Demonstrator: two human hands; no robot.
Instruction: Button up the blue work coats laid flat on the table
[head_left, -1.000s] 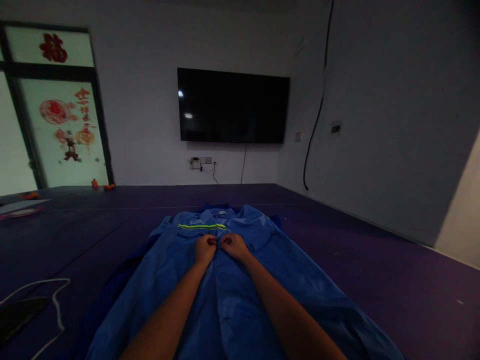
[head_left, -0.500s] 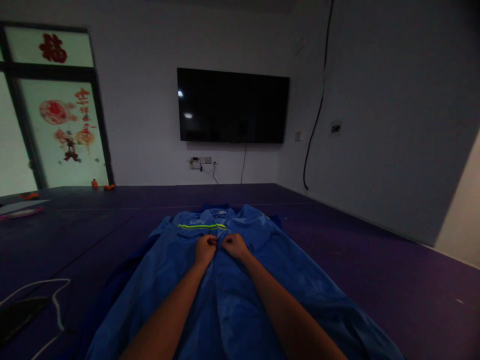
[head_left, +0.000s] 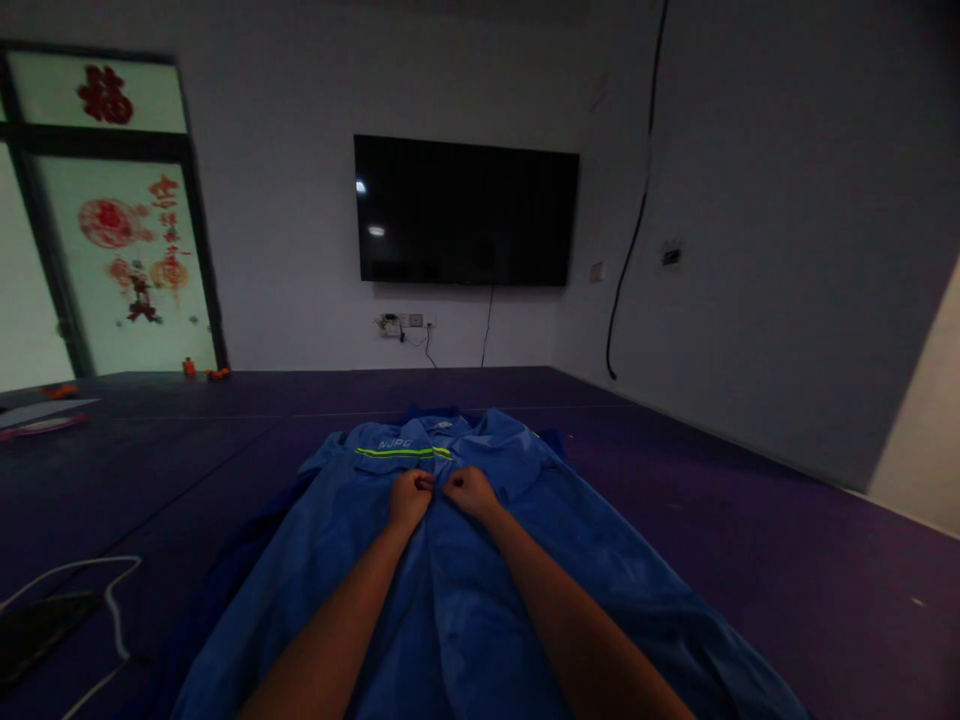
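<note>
A blue work jacket (head_left: 480, 590) lies spread out with its collar away from me, a yellow-green stripe and the letters NJPG across its chest. Both hands are at its front opening, just below the stripe. My left hand (head_left: 412, 497) is closed, its fingers pinching the placket edge. Close beside it on the right, my right hand (head_left: 471, 492) pinches the other side of the same placket. Any button between the fingertips is too small and dark to make out. Darker blue cloth (head_left: 255, 540) shows beneath the jacket along its left side.
The jacket rests on a dark purple surface (head_left: 675, 480). At lower left lie a dark flat device (head_left: 45, 630) and a white cable (head_left: 112, 600). Small orange objects (head_left: 189, 367) are near the glass door. A television (head_left: 465, 212) hangs on the wall; a black cable (head_left: 630, 260) dangles at right.
Almost nothing differs. Both hands stay at the jacket's placket, with only a slight shift of the fingers.
</note>
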